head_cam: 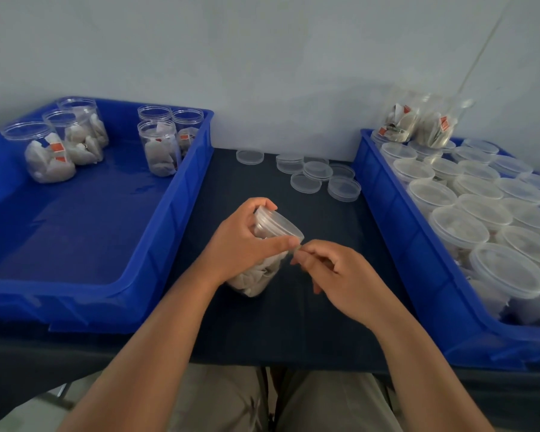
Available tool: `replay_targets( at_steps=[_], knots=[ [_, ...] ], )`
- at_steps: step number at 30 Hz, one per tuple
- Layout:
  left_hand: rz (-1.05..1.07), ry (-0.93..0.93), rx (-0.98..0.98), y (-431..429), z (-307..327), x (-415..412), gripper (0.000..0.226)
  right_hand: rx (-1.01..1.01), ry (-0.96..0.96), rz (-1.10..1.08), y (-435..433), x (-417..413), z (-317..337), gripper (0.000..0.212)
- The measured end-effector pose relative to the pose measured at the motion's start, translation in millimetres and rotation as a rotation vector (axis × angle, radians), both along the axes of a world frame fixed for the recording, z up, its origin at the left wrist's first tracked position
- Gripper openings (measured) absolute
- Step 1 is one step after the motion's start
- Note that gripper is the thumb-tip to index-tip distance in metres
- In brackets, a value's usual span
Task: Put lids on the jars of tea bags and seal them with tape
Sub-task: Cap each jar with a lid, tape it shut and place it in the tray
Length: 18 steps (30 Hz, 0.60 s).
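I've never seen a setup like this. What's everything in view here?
left bin: one, blue, left of table.
open jars: six, clear, holding tea bags, inside left bin.
right bin: one, blue, right of table.
lidded jars: many, clear, packed in right bin.
loose lids: about seven, clear, on table's far side.
table: one, dark, between bins.
held jar: one, clear, lidded, tilted, centre.
clear strip: one, likely tape, at held jar's lid.
left hand: grips held jar.
right hand: pinches clear strip.
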State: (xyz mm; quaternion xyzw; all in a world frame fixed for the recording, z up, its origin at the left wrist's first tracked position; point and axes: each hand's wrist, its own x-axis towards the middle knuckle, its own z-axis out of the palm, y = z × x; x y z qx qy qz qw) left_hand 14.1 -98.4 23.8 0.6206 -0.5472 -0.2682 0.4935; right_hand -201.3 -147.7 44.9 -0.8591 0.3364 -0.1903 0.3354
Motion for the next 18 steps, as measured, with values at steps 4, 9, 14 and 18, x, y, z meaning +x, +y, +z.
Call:
replay_targets(
  at_steps=[4,9,14,18],
  knots=[
    [0.068,0.022,-0.030,2,-3,-2,0.064,-0.057,0.001,-0.001,9,3,4,0.022],
    [0.123,-0.065,0.032,-2,0,-12,0.070,-0.323,0.152,-0.105,28,-5,9,0.029],
    [0.153,-0.176,0.062,-4,2,-22,0.074,-0.382,0.318,-0.142,46,-20,20,0.031],
    [0.189,-0.182,0.060,-3,0,-28,0.075,-0.373,0.421,-0.161,55,-25,28,0.032]
  ],
)
